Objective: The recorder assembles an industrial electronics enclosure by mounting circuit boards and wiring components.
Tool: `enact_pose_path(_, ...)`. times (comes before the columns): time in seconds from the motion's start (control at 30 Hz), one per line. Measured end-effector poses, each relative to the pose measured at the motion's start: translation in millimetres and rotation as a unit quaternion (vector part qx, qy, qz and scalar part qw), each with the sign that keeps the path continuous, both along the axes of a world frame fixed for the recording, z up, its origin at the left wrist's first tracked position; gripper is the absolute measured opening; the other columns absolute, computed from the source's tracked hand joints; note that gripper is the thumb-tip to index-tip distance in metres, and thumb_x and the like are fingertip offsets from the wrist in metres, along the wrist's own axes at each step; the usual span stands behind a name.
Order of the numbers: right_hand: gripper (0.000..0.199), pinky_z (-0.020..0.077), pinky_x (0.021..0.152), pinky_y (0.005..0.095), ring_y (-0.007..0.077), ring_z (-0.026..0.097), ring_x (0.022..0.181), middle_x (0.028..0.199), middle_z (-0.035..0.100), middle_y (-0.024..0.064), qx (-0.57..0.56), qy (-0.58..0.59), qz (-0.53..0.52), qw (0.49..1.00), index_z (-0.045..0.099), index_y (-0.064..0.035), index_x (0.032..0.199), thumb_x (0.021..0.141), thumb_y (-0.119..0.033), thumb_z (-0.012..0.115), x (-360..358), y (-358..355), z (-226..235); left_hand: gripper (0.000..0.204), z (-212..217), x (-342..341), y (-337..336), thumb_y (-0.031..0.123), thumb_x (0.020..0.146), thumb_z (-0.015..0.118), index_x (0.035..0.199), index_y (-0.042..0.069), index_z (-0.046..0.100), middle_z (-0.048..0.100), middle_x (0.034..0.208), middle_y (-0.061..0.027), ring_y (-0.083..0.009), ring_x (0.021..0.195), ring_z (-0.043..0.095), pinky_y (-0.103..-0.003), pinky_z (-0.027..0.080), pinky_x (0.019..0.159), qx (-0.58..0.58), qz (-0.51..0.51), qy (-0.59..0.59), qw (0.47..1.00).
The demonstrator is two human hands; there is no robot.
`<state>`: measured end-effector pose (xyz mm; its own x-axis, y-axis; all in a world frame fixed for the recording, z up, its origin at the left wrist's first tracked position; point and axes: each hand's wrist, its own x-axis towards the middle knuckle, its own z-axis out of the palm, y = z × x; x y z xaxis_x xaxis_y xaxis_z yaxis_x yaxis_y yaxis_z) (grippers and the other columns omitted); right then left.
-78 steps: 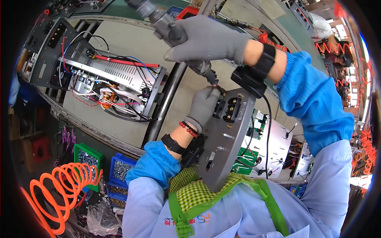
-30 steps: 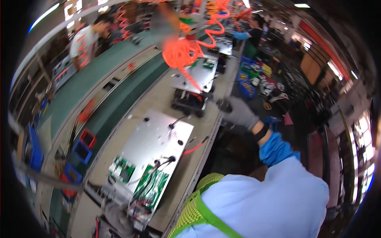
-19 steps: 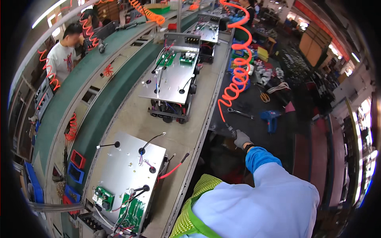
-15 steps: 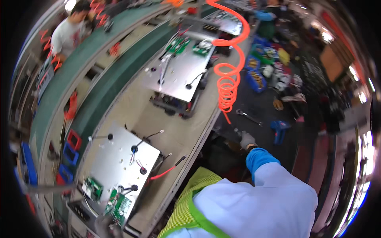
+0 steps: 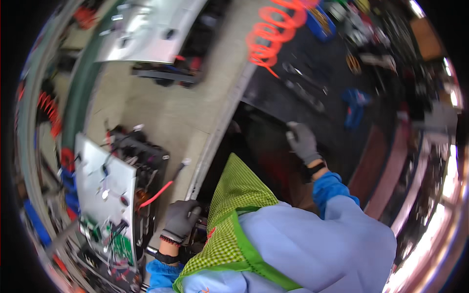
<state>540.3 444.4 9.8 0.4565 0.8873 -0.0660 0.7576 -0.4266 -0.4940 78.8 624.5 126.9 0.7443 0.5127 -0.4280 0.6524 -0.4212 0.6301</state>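
Observation:
My left hand (image 5: 181, 219), in a grey glove, is at the near right side of a dark-framed electrical unit (image 5: 151, 161). Its fingers are curled, and what they close on is hidden. The unit's silver metal plate (image 5: 105, 180) sits tilted, with green circuit boards (image 5: 123, 248) at its near end and wiring showing beside it. From the unit a red cable (image 5: 156, 194) sticks out to the right. My right hand (image 5: 304, 142), also gloved in grey, hovers by the black bench's edge, fingers apart and slightly bent, holding nothing visible.
A coiled orange air hose (image 5: 266, 44) hangs over the black bench (image 5: 337, 63). Near it lie a wrench (image 5: 305, 78), a blurred slim grey tool (image 5: 305, 96) and a blue power tool (image 5: 355, 105). Another plated unit (image 5: 151, 29) stands farther along the beige line (image 5: 161, 112).
My view has turned and dropped toward the near unit. The near plate now stands tilted, showing its underside parts. My right hand has left the hose end; my left hand has moved to the unit's right side.

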Motion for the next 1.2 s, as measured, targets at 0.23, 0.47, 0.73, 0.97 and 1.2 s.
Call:
enact_pose_path(0.23, 0.077, 0.0390, 0.115, 0.0518, 0.0368, 0.035, 0.147, 0.160, 0.037, 0.0176, -0.424, 0.010, -0.271, 0.864, 0.044, -0.0153, 0.152, 0.086, -0.039, 0.073, -41, -143, -107, 0.019, -40, -27, -19, 0.019, 0.088, 0.070, 0.102, 0.006, 0.074, 0.073, 0.095, -0.0159, -0.0357, 0.090, 0.069, -0.044, 0.054, 0.079, 0.006, -0.033, 0.048, 0.998)
enact_pose_path(0.47, 0.074, 0.0390, 0.114, 0.0540, 0.0369, 0.040, 0.145, 0.161, 0.036, 0.0182, -0.579, 0.159, -0.311, 0.737, 0.031, -0.0182, 0.160, 0.097, -0.045, 0.058, 85, -270, -192, 0.019, -63, -43, -18, 0.021, 0.090, 0.068, 0.103, 0.008, 0.072, 0.071, 0.091, -0.0175, -0.0391, 0.086, 0.067, -0.048, 0.053, 0.077, 0.017, 0.013, 0.062, 0.998)
enact_pose_path(0.73, 0.068, 0.0541, 0.098, 0.0504, 0.0396, 0.063, 0.122, 0.147, 0.054, 0.0234, -0.468, -0.229, -0.063, 0.851, 0.033, -0.0178, 0.159, 0.099, -0.041, 0.056, 102, -438, -320, 0.057, -113, -18, -3, 0.029, 0.087, 0.074, 0.136, 0.007, 0.057, 0.060, 0.122, -0.0261, -0.0443, 0.110, 0.059, -0.050, 0.049, 0.094, 0.244, 0.062, 0.065, 0.965)
enact_pose_path(0.97, 0.055, 0.0513, 0.098, 0.0533, 0.0449, 0.060, 0.121, 0.142, 0.053, 0.0252, -0.479, -0.031, 0.159, 0.863, 0.041, -0.0097, 0.153, 0.099, -0.018, 0.046, -20, -292, -244, 0.093, -149, -7, -26, 0.067, 0.092, 0.053, 0.155, 0.002, 0.032, 0.027, 0.157, -0.0368, -0.0575, 0.141, 0.030, -0.068, 0.025, 0.111, 0.249, 0.029, 0.204, 0.946)
enact_pose_path(1.2, 0.090, 0.0444, 0.103, 0.0374, 0.0288, 0.062, 0.118, 0.138, 0.061, 0.0179, -0.384, 0.415, 0.021, 0.825, 0.052, -0.0077, 0.146, 0.092, -0.079, 0.041, -72, -116, -203, 0.095, -161, -17, -32, 0.063, 0.093, 0.056, 0.160, 0.003, 0.026, 0.019, 0.163, -0.0346, -0.0563, 0.149, 0.017, -0.062, 0.015, 0.121, 0.202, 0.077, 0.166, 0.962)
